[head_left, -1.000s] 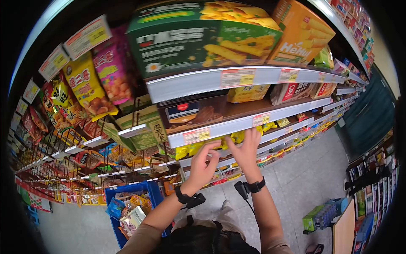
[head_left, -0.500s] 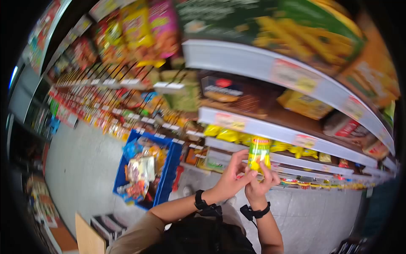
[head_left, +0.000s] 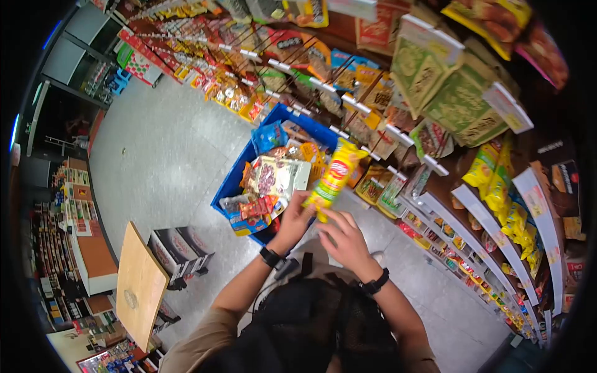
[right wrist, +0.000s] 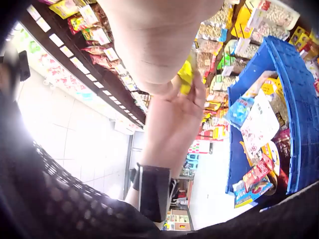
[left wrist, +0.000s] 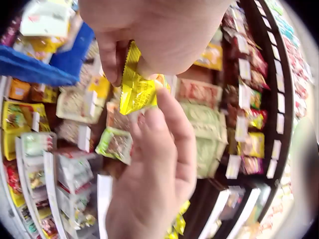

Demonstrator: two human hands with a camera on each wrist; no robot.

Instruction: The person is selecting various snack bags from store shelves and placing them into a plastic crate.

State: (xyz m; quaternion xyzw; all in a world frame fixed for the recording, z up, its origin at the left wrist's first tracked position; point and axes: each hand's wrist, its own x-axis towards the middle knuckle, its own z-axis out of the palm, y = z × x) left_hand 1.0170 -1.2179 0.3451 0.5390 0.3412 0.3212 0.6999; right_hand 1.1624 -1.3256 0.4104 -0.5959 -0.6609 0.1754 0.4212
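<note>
My left hand (head_left: 293, 225) grips the lower end of a slim yellow snack bag (head_left: 336, 177) with a round red logo and green markings. The bag tilts up and to the right, overlapping the edge of a blue crate (head_left: 225, 191) in the head view. My right hand (head_left: 346, 241) is beside the bag's bottom end, fingers mostly extended. In the left wrist view, the right hand's index finger (left wrist: 164, 94) lies right at the crimped yellow bag (left wrist: 138, 92). Several snack packs fill the crate, among them a pale pack (head_left: 283, 177) and a blue pack (head_left: 268, 137).
Shelves of hanging snack packs (head_left: 298, 53) run along the far side. Yellow bags (head_left: 507, 205) lie on shelves to the right, beside green paper bags (head_left: 460, 99). A wooden board (head_left: 140, 286) and dark cartons (head_left: 177, 252) stand at the left on the tiled floor.
My hands were empty at the shelf, then held the yellow bag upright between them. Now the left hand holds it near the crate, and the view has turned left.
</note>
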